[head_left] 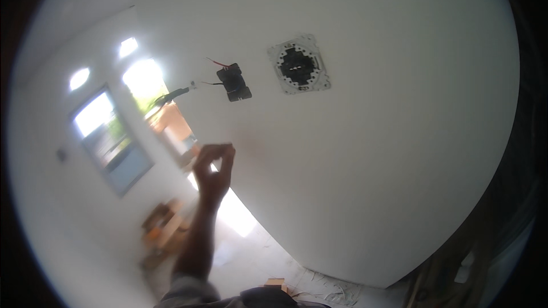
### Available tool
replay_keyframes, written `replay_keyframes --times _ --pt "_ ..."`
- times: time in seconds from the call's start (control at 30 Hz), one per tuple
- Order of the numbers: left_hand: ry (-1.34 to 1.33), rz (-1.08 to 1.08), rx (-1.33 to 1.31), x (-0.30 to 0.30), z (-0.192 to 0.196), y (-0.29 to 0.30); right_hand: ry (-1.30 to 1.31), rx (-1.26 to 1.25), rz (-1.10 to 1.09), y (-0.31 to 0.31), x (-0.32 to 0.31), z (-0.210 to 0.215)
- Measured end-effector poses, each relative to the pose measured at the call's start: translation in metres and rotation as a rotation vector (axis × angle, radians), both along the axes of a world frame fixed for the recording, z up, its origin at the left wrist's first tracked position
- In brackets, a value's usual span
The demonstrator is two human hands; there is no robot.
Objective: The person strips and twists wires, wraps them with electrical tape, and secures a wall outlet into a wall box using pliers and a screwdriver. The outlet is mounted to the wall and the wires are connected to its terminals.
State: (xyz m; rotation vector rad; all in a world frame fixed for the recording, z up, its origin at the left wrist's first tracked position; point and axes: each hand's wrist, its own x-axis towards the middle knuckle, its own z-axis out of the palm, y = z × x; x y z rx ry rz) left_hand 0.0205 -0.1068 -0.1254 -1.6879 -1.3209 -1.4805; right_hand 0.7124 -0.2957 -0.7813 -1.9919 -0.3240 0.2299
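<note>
My left hand [214, 165] is raised in front of a white wall [354, 177], below an electrical opening. Thumb and forefinger meet in a pinch; whatever they hold, if anything, is too small or blurred to make out. Above it, a black recessed wall box [233, 82] has a red wire [218, 63] and a dark wire [213, 84] sticking out. To its right, a socket or switch insert with a pale mounting frame [299, 65] and black middle is on the wall. Left of the box is a dark cable-like piece [174, 95] with a pale tip. My right hand is out of view.
A window [111, 142] and a bright opening [145, 80] are at left. Blurred wooden pieces [165, 225] stand below them. On the floor near the wall's foot lie a small cardboard-coloured box [276, 283] and loose scraps [334, 291]. Dark clutter [451, 279] is at the lower right.
</note>
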Motion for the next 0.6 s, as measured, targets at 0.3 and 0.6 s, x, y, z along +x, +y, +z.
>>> replay_keyframes --times 0.3,0.6 --pt "0.066 -0.151 0.359 -0.004 0.085 0.072 0.772 0.356 0.453 -0.014 -0.176 0.178" --pt "0.417 -0.385 0.622 -0.008 0.107 0.105 0.612 0.256 1.098 0.011 -0.335 0.473"
